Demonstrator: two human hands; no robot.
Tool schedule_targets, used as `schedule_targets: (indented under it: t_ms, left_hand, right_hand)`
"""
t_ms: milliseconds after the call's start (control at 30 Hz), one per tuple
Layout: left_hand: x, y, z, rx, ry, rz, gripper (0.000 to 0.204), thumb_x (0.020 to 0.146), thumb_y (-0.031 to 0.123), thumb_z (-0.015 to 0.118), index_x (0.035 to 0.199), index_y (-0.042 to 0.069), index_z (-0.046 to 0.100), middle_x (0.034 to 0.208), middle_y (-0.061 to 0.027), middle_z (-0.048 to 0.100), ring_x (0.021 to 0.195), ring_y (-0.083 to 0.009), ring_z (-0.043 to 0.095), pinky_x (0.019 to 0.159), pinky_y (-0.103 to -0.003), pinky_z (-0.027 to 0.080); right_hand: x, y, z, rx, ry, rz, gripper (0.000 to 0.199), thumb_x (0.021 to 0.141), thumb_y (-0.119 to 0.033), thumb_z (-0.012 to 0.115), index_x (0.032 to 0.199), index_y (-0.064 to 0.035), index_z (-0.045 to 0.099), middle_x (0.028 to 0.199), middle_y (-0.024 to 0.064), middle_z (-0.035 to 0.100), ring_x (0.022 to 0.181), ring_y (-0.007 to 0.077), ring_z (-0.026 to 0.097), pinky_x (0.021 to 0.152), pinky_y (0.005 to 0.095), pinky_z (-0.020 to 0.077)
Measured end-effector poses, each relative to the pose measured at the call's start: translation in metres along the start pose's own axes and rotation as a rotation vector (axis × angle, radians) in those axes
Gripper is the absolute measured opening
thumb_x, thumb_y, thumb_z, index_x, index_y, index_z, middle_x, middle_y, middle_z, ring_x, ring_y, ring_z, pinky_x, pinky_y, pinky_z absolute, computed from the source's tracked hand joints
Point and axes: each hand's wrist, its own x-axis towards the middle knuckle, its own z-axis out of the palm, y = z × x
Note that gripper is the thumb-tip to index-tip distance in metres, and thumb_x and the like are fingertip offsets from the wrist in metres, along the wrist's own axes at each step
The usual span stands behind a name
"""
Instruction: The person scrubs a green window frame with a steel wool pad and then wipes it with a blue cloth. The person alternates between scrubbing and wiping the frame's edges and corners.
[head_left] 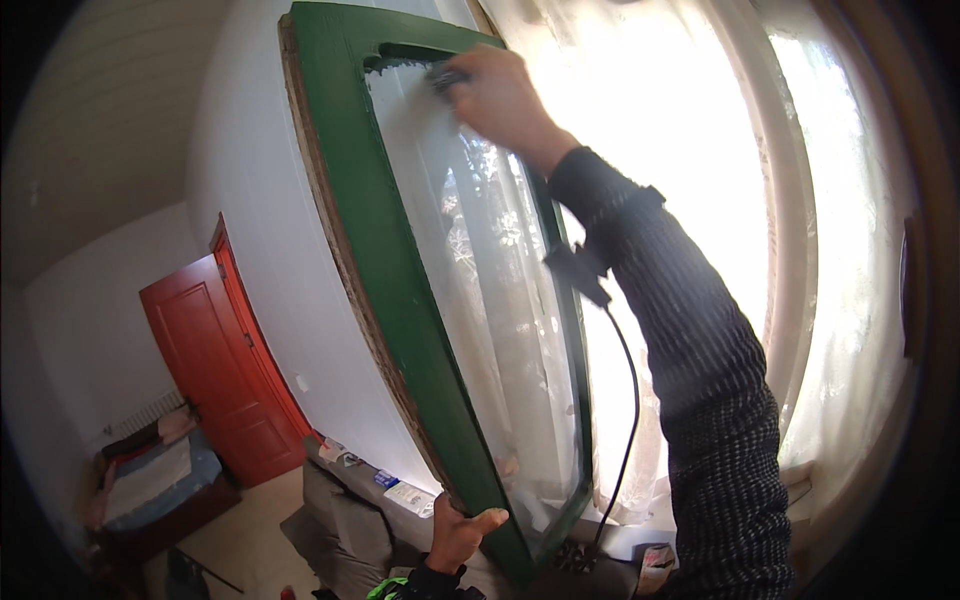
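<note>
A tall green-framed glass window sash stands tilted before me. My right hand is raised to its upper end and closed round a small dark object. Motion blurs that object, so its kind is unclear; it is against or close to the glass pane. Rough dark marks line the pane's top corner. Low on the sash, my left hand grips its left edge, thumb laid over the green face and fingers mostly hidden. A black device with a cable is at my right wrist.
Sheer white curtains hang at a bright window on the right. Behind the sash stands a grey sofa with packets on its back. Farther left are an open red door and a bed.
</note>
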Motion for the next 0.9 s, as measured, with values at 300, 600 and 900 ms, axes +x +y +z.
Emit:
schedule_targets:
  t_ms: [300, 600, 900]
  left_hand:
    - [-0.003, -0.003, 0.006, 0.030, -0.002, 0.005, 0.071, 0.080, -0.005, 0.075, 0.149, -0.007, 0.057, 0.144, -0.0200, 0.071, 0.128, -0.0318, 0.071, 0.115, -0.046, 0.055]
    - [-0.006, -0.005, 0.016, -0.004, 0.017, 0.026, 0.073, 0.081, -0.008, 0.075, 0.150, -0.009, 0.054, 0.144, -0.0224, 0.069, 0.134, -0.0347, 0.068, 0.119, -0.048, 0.052]
    - [-0.009, 0.001, 0.020, 0.002, 0.035, -0.019, 0.074, 0.081, -0.008, 0.075, 0.151, -0.011, 0.052, 0.145, -0.0239, 0.069, 0.135, -0.0342, 0.068, 0.120, -0.050, 0.052]
  right_hand:
    - [-0.004, 0.019, 0.011, -0.121, 0.034, 0.166, 0.024, 0.084, -0.003, 0.064, 0.102, 0.0016, 0.080, 0.100, 0.0259, 0.071, 0.097, 0.0458, 0.068, 0.093, 0.0538, 0.0555]
    - [-0.001, 0.011, 0.006, -0.050, 0.023, 0.232, 0.025, 0.082, 0.001, 0.062, 0.100, 0.0015, 0.080, 0.100, 0.0252, 0.072, 0.098, 0.0455, 0.069, 0.094, 0.0542, 0.0558]
    - [-0.009, 0.013, 0.005, 0.107, 0.139, 0.327, 0.029, 0.081, 0.005, 0.062, 0.103, 0.0011, 0.080, 0.104, 0.0228, 0.078, 0.097, 0.0438, 0.074, 0.093, 0.0457, 0.0602]
